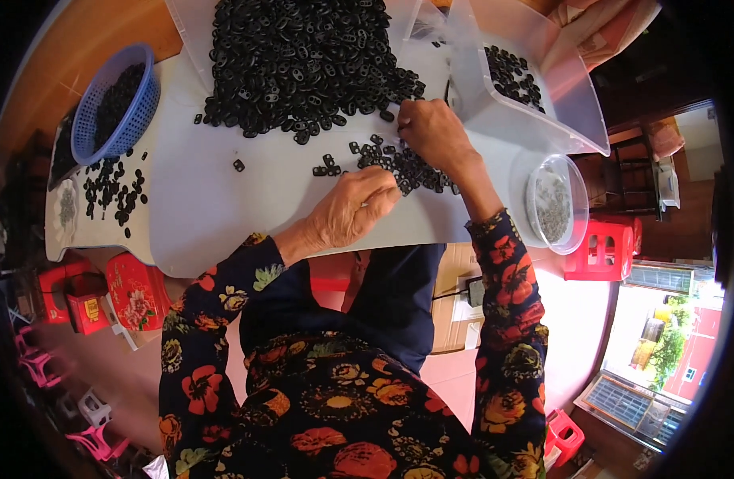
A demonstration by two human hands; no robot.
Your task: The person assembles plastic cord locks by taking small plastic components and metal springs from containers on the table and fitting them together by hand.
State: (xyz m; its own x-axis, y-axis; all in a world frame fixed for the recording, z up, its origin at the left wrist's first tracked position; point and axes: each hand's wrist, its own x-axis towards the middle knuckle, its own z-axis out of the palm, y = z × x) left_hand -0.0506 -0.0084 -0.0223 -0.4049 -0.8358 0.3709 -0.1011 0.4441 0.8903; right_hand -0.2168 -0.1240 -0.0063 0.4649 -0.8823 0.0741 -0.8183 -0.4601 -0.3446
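A big heap of small black oval pieces with two holes [295,64] covers the far middle of the white table. In front of it lies a smaller pile of black two-holed pieces [419,172], boxier in outline. My left hand [355,209] is curled with fingers pressed together at the near left edge of the small pile; what sits in its fingertips is hidden. My right hand [437,137] is closed in a pinch between the heap and the small pile, and I cannot make out what it holds. One loose black piece [238,165] lies apart to the left.
A blue basket [149,104] of black pieces stands far left, with scattered ovals [126,203] before it. At right are a clear plastic bin [543,132] with black pieces and a round clear tub [576,199] of small greyish bits. Red stools [603,251] stand beyond.
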